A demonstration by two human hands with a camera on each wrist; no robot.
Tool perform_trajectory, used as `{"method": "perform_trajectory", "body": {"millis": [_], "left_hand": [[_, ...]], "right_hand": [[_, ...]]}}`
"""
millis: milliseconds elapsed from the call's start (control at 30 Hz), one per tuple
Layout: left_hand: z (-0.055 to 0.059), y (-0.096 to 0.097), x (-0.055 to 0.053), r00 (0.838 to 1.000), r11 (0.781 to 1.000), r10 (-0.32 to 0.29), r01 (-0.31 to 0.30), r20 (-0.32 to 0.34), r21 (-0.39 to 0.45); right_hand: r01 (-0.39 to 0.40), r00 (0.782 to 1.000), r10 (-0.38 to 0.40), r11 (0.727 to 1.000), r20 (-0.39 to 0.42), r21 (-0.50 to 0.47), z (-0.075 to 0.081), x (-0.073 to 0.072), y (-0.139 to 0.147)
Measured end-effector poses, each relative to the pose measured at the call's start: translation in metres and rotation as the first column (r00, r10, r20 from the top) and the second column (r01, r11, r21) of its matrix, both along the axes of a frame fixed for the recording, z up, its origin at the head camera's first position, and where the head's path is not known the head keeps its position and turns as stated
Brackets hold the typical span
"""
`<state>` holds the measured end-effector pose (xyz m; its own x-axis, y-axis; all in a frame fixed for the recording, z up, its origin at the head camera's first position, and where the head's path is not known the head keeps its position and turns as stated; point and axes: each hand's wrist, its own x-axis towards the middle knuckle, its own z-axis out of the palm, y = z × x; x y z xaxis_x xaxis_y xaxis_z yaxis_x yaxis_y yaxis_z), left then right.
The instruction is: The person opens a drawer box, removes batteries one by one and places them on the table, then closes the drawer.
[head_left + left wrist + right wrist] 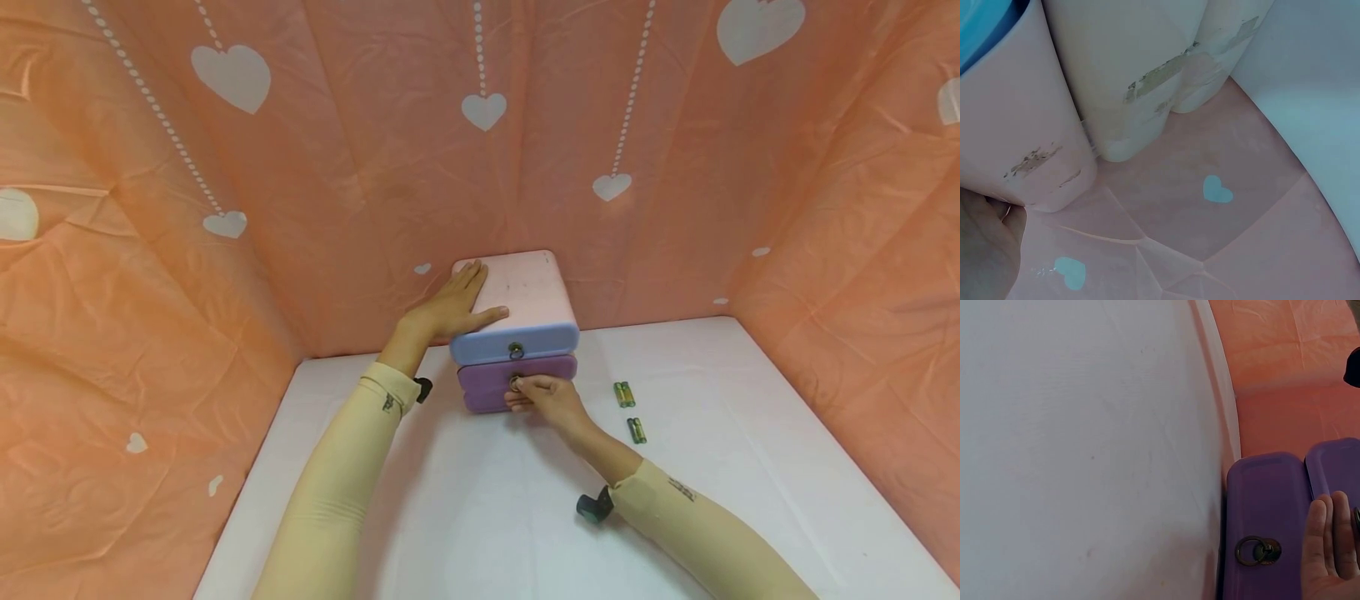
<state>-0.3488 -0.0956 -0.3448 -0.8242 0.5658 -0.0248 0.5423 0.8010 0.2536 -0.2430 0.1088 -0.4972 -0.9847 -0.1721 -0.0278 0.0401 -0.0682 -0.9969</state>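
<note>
A small drawer cabinet point(528, 287) with a pink top stands against the back drape. Its upper drawer point(486, 343) is blue, with a ring pull point(516, 351); purple drawers point(480, 379) lie beneath. On the left part of the top rests my left hand point(450, 308), fingers straight and thumb spread. My right hand point(553, 402) pinches the ring of the upper purple drawer between thumb and forefinger, its other fingers extended. In the right wrist view, the lower purple drawer point(1266, 500) has a free-hanging ring point(1249, 550). The left wrist view shows the cabinet's scuffed side point(1122, 56).
Two pairs of small green-gold batteries, a farther pair point(624, 394) and a nearer pair point(637, 430), lie right of the cabinet on the white table point(480, 517). Orange drapes point(375, 167) with white hearts enclose the back and both sides.
</note>
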Motion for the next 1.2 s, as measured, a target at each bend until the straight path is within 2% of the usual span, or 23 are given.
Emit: {"method": "perform_trajectory", "body": {"millis": [600, 900, 1200], "left_hand": [[0.0012, -0.0003, 0.0002, 1.000, 1.000, 0.004, -0.004, 0.008, 0.005], [-0.0001, -0.0001, 0.0003, 1.000, 1.000, 0.006, -0.006, 0.012, 0.008], [-0.0004, 0.0000, -0.0003, 1.000, 1.000, 0.009, -0.009, 0.014, 0.007]], "right_hand": [[0.041, 0.999, -0.041, 0.999, -0.011, -0.001, 0.0015, -0.0027, -0.0029], [0.001, 1.000, -0.001, 1.000, -0.006, -0.024, 0.0040, -0.0016, -0.0026], [0.009, 0.999, -0.009, 1.000, -0.032, 0.015, -0.0054, -0.0010, -0.0013]]}}
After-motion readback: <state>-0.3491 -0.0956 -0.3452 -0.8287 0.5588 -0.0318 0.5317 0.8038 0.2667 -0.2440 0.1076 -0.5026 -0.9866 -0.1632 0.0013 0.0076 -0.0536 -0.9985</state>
